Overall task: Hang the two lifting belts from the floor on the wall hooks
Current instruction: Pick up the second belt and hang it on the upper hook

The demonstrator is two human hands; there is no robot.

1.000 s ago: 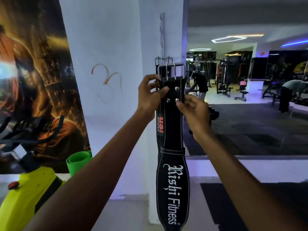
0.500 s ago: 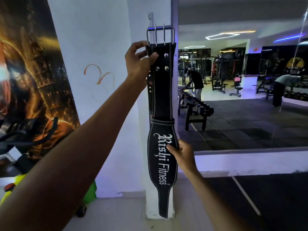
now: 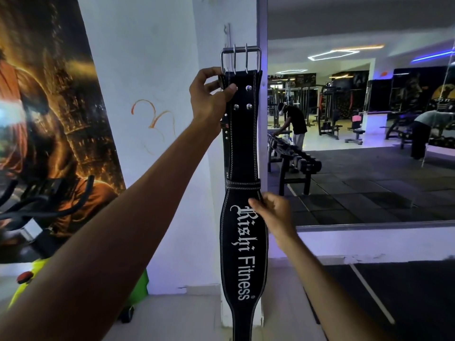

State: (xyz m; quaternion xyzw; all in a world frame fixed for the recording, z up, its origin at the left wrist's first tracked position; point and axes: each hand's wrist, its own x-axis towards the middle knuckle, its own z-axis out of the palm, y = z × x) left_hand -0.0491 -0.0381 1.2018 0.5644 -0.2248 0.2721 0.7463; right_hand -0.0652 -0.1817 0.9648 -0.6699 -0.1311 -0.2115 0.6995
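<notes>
Lifting belt [image 3: 242,148], black with white lettering, hangs upright against the corner edge of the white pillar [image 3: 211,148], its steel buckle [image 3: 240,59] at the wall hook [image 3: 227,36]. Left hand [image 3: 209,94] pinches the belt's top left edge below the buckle. Right hand [image 3: 275,212] pinches its right edge at mid-length. A second belt [image 3: 225,134] hangs behind it.

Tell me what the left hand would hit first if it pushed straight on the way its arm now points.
Probably the white wall pillar just behind it. The left hand already grips the black leather lifting belt below its steel buckle; depth is unclear.
</notes>
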